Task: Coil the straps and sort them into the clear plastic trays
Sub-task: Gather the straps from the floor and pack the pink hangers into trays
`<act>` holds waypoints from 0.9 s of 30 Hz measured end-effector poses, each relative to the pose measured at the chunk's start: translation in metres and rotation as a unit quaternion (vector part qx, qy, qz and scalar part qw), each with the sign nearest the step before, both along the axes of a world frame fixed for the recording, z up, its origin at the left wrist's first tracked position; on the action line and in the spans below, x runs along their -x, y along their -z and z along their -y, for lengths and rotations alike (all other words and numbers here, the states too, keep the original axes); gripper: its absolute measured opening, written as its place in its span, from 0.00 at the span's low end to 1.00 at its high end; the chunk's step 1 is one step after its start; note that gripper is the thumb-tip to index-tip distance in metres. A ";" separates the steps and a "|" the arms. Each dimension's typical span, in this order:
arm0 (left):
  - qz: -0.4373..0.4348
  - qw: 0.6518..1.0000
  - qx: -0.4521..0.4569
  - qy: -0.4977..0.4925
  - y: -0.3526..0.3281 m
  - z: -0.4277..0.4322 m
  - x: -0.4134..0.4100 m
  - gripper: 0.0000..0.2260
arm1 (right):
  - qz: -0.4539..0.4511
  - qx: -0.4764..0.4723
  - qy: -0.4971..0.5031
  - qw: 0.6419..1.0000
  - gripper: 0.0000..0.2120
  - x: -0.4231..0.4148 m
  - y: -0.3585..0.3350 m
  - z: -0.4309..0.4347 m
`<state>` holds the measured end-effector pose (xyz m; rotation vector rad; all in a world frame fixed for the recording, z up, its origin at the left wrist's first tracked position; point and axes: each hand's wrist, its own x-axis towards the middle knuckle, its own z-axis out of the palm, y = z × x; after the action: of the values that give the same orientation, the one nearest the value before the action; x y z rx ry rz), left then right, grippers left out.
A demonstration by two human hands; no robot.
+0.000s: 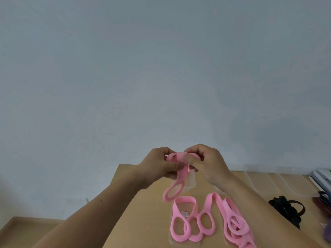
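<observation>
1. Hanging from both hands above the worktop (143, 217), a pink strap (181, 174) is partly wound. Its upper part is looped between the fingers, and its lower end, with an oval opening, dangles free.
2. The left hand (157, 167) grips the wound part from the left, fingers curled round it and thumb pressed on the band.
3. The right hand (209, 165) pinches the same loop from the right, thumb in front and fingers curled behind.
4. Below the hands, more loose pink straps (184, 199) lie uncoiled on the worktop, overlapping one another. A second bunch (231, 210) lies just beside them to the right.
5. Clear plastic trays (268, 181) sit at the far right of the worktop, close to the wall (161, 68).
6. Nearer than the trays, a heap of black straps (286, 210) lies on the worktop. Dark red straps (322, 204) show at the right edge.
</observation>
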<state>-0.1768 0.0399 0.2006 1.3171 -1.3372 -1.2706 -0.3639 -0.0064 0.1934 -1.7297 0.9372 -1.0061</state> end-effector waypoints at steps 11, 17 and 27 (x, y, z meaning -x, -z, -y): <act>-0.042 0.995 -0.054 0.073 -0.007 -0.004 0.003 0.17 | 0.020 0.034 -0.010 0.999 0.08 0.004 0.003 -0.005; -0.095 0.991 -0.062 0.068 -0.005 -0.002 0.005 0.11 | 0.009 0.033 -0.025 0.999 0.13 0.006 0.007 -0.006; -0.118 0.991 -0.039 0.049 0.000 0.000 0.004 0.13 | 0.062 -0.058 -0.037 0.996 0.12 0.012 0.006 -0.004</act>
<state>-0.1805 0.0397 0.2003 1.1250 -1.2076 -1.5087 -0.3763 -0.0024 0.1873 -1.5759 0.8299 -0.9801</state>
